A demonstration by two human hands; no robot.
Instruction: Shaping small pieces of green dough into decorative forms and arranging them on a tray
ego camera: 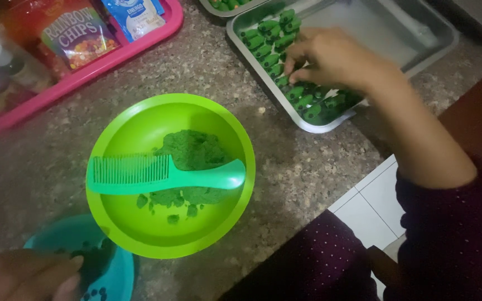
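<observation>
Blurred left hand (26,276) rests on a teal bowl (115,273), its fingers' state unclear; right hand (330,56) pinches a green dough piece (297,83) in the steel tray (419,50), placing rows beside the comb (157,174).

The right hand (330,58) is stretched forward, palm down, fingers (295,62) bent and pinched together. The left hand (26,276) is low and near, blurred, its grip unclear.

Small green dough rolls (277,42) lie in close rows along the left edge of a rectangular steel tray (419,39), from its far corner down to the near corner; each is a short ridged log, lying flat and touching its neighbours.
</observation>
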